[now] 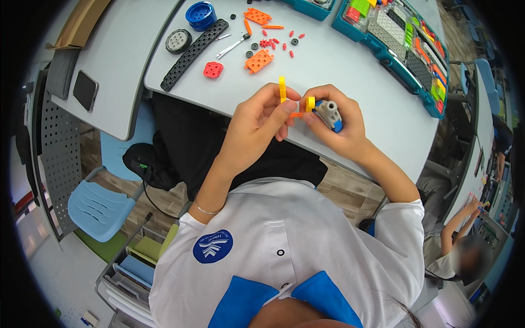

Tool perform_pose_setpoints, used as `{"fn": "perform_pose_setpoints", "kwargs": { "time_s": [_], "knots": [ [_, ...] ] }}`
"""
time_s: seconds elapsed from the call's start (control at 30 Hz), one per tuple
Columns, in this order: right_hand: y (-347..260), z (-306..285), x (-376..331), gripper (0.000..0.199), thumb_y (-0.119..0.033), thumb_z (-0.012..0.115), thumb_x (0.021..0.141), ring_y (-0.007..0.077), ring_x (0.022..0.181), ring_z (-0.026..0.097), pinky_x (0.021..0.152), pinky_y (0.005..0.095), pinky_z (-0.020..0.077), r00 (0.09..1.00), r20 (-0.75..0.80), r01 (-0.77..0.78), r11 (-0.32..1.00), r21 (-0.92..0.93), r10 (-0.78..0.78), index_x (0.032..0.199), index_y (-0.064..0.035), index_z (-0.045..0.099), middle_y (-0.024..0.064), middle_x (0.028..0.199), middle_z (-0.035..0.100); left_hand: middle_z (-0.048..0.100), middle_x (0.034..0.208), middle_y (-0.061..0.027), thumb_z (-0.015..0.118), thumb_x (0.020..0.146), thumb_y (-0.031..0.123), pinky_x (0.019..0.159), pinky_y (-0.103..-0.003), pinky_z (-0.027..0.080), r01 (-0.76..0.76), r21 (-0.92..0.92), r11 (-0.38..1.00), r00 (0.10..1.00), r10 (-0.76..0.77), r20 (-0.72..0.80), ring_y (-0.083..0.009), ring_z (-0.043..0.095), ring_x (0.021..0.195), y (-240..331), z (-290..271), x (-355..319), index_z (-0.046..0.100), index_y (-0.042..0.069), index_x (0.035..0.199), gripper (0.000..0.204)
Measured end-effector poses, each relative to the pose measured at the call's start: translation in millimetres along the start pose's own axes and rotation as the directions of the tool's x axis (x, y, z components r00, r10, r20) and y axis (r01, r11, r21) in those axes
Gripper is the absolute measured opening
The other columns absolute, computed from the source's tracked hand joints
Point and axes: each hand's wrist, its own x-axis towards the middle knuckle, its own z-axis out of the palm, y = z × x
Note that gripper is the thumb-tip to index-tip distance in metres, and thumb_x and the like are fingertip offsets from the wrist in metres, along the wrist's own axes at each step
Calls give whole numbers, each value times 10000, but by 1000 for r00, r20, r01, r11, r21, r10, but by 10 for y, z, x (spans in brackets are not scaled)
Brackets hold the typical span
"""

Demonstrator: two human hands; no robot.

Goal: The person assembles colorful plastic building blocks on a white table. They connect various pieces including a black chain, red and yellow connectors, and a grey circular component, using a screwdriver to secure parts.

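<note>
My left grip (255,119) pinches a yellow piece (282,90), my right grip (348,130) clasps a seemingly part-built grey-blue unit (330,116), orange plates (258,61) unjoined.

A: What do we have on up top?

B: We wear a white shirt (344,235) with loose short sleeves (402,232) and a pointed, bright blue collar (331,298).

A: And down our front?

B: We see a stitched placket (278,235) with small, round, dark-rimmed buttons (280,252).

A: Any marking on us?

B: We carry a round blue badge (213,246) with a white emblem, on our left side. We also wear a thin silvery bangle (206,211) on our left arm, and black cloth (290,167) shows below the shirt.
</note>
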Motion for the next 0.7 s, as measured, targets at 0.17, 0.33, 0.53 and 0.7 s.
{"fn": "perform_pose_setpoints", "kwargs": {
  "time_s": [0.17, 0.33, 0.53, 0.7],
  "knots": [
    [-85, -14, -5, 194, -31, 663, 914, 134, 776, 629, 727, 283, 522, 989, 53, -144, 969, 200, 137, 1089, -13, 582, 67, 918, 653, 494, 726, 31, 494, 1084, 206, 499, -189, 370, -72, 92, 993, 989, 83, -121, -17, 444, 576, -3, -50, -55, 587, 5, 1128, 226],
    [-131, -159, 55, 132, -79, 640, 943, 123, 710, 576, 662, 286, 490, 965, -9, -234, 877, 420, 261, 1032, -8, 572, 64, 838, 603, 476, 745, 26, 473, 1092, 222, 514, -175, 336, -295, 219, 930, 818, 364, -446, -23, 369, 575, 190, -696, 21, 596, -21, 1170, 284],
    [69, -98, 105, 223, -222, 650, 949, 140, 737, 607, 718, 289, 493, 906, 118, -411, 775, 480, 407, 1023, -20, 591, 71, 805, 628, 600, 846, -6, 695, 949, 132, 584, -205, 382, -73, 860, 505, 709, 633, -311, -67, 499, 685, 248, -938, 245, 749, 2, 1090, 199],
    [83, -114, 118, 248, -235, 661, 934, 145, 753, 618, 735, 299, 498, 902, 150, -423, 755, 501, 406, 1038, -20, 593, 72, 807, 635, 632, 790, -23, 837, 809, 165, 596, -237, 401, -13, 858, 514, 700, 617, -360, -84, 538, 692, 153, -892, 404, 766, 14, 1044, 288]
  ]
}}
